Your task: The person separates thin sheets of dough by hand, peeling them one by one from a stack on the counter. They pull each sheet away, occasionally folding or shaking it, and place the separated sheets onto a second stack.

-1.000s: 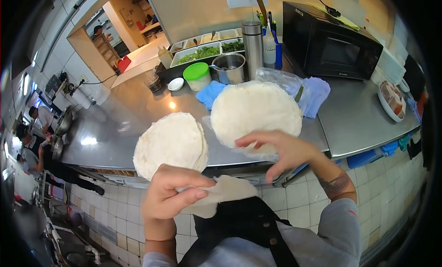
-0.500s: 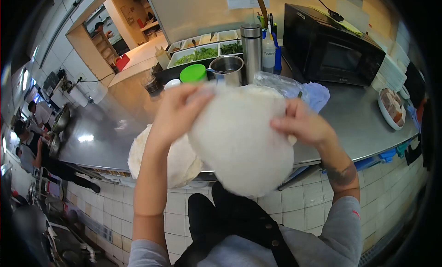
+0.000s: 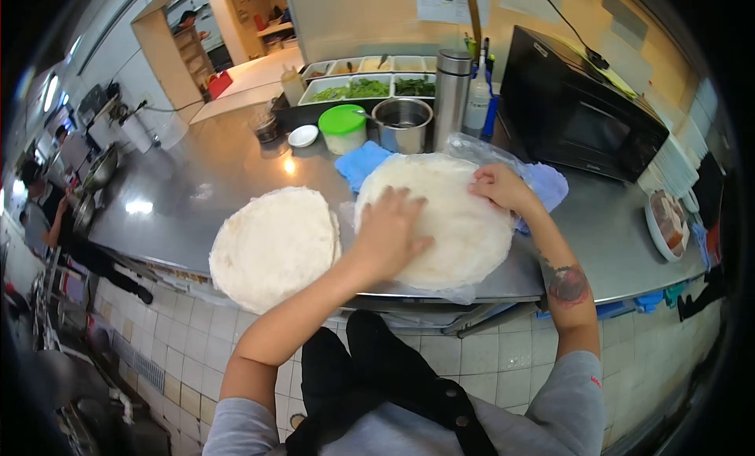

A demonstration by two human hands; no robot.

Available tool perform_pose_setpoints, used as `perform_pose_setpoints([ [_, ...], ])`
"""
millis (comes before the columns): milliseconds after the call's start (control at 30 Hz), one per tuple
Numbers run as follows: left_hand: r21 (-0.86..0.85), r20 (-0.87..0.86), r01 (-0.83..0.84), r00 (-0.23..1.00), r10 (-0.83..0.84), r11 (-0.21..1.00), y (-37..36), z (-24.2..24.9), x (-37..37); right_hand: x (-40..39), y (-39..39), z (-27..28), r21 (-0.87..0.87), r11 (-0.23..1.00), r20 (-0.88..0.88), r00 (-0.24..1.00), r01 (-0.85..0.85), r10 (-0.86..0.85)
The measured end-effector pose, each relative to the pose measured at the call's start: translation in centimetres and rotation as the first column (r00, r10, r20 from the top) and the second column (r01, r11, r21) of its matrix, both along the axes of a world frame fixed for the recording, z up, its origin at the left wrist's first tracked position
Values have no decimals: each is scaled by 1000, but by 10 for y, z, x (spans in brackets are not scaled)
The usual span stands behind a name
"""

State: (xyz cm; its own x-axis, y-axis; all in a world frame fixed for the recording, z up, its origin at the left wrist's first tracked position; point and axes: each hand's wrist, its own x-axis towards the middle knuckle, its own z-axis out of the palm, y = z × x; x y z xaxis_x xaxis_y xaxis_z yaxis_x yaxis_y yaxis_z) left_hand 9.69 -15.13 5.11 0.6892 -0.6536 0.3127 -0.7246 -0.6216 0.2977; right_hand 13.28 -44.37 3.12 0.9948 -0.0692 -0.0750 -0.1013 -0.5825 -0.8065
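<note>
Two stacks of thin, round, pale flatbreads sit at the front of the steel counter. My left hand lies with spread fingers on the left part of the right-hand flatbread stack. At that stack's upper right edge, my right hand has its fingers curled in a pinch on the top flatbread's rim. Clear plastic shows under the stack's front edge. The other flatbread stack lies to the left, overhanging the counter's front edge, touched by neither hand. A blue cloth is behind the right stack.
Behind are a green-lidded tub, a metal pot, a steel flask and trays of greens. A black microwave stands right, near a bowl of meat. Other people work at far left.
The flatbread held up between both hands now lies on the right stack. My left hand has released it and rests flat on top; the view shifted slightly.
</note>
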Motion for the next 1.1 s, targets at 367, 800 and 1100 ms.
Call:
perform_pose_setpoints([
  [367,5,66,-11,998,11,1000,-27,-52,-40,5,-15,-19,-363,931,372,923,47,99],
  [800,-832,207,42,948,240,553,17,-81,-95,-12,-1,-10,-488,866,424,897,107,128],
  [1100,-747,-604,-546,796,43,-380,116,-142,-121,-12,2,-9,-532,845,425,880,52,213],
])
